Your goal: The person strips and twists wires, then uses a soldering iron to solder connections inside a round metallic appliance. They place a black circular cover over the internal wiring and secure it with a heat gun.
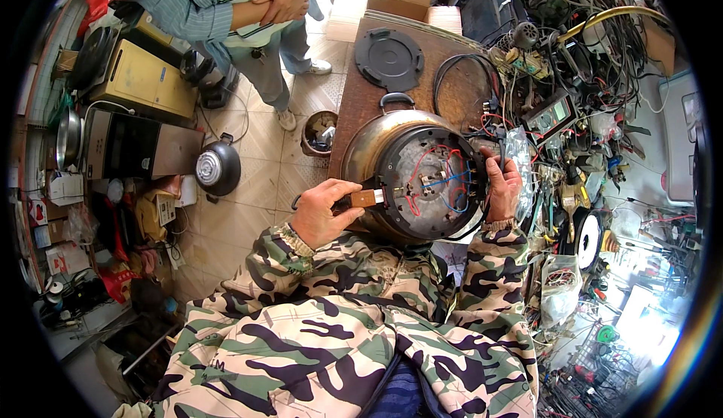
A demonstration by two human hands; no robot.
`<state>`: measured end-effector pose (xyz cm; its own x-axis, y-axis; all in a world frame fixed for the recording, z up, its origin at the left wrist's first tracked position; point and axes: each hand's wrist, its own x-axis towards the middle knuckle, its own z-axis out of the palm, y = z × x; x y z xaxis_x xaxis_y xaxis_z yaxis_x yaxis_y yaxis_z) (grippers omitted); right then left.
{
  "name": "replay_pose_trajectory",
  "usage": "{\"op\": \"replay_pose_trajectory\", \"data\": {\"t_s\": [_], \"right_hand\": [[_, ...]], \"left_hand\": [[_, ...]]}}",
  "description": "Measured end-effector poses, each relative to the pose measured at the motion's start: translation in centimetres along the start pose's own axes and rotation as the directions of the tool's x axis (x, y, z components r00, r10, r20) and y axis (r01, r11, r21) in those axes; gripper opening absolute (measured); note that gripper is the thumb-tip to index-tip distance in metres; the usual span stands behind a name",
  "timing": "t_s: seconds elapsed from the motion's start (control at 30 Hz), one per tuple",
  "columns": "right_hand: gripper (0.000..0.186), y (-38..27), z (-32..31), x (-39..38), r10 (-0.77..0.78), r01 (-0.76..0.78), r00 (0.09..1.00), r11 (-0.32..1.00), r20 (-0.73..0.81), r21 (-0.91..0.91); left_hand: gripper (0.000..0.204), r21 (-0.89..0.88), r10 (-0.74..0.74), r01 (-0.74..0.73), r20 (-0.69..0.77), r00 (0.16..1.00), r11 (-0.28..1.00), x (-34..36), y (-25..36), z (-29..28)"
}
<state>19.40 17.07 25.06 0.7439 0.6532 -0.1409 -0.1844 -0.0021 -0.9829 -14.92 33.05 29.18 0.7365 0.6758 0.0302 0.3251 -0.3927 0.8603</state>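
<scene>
An electric pot [362, 145] with a worn metal body lies with its underside up toward me, the bottom cover off. Red and blue wires [454, 181] run across the open black base. At the base's left edge my left hand [324, 211] is closed round a small brown block with a whitish end [366, 198]; its exact kind is unclear. My right hand [503, 190] is at the right rim, fingers pinched by a dark, thin part I cannot make out. Beyond the pot's handle [397, 100] lies a round black cover [389, 58].
A coiled black cable [461, 79] and a multimeter [553, 118] lie right of the pot, beside heaped wires and tools. Across the wooden table [350, 102] a person with folded arms [263, 11] stands. A bin [319, 132] and a dark pan-like vessel [218, 166] are on the floor.
</scene>
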Motion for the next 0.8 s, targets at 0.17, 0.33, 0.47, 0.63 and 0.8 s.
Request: {"op": "replay_pose_trajectory", "data": {"t_s": [0.17,0.33,0.47,0.63,0.8], "right_hand": [[0.021,0.0,1.0,-0.3,-0.049,0.05,0.999,0.989,0.014,-0.141],[0.019,-5.6,5.8,-5.4,-0.408,0.369,0.908,0.671,0.096,-0.643],[0.039,-5.9,9.7,-9.0,-0.282,0.496,0.861,0.65,0.423,-0.577],[0.048,-4.1,12.3,-8.5,-0.221,0.631,0.747,0.531,0.627,-0.565],[0.048,-2.2,12.3,-8.3,-0.187,0.592,0.759,0.598,0.624,-0.54]], "left_hand": [[0.047,0.061,0.042,-0.042,0.003,0.999,0.997,-0.1,0.1,0.1],[0.05,0.1,0.08,-0.08,0.002,0.997,0.992,-0.3,-0.6,0.4],[0.048,0.077,0.102,-0.101,-0.011,0.995,0.992,-0.2,-0.6,0.4],[0.049,0.12,0.161,-0.159,-0.012,0.987,0.98,-0.1,-0.5,0.4],[0.049,0.137,0.222,-0.217,-0.023,0.975,0.967,-0.1,-0.9,0.5]]}}
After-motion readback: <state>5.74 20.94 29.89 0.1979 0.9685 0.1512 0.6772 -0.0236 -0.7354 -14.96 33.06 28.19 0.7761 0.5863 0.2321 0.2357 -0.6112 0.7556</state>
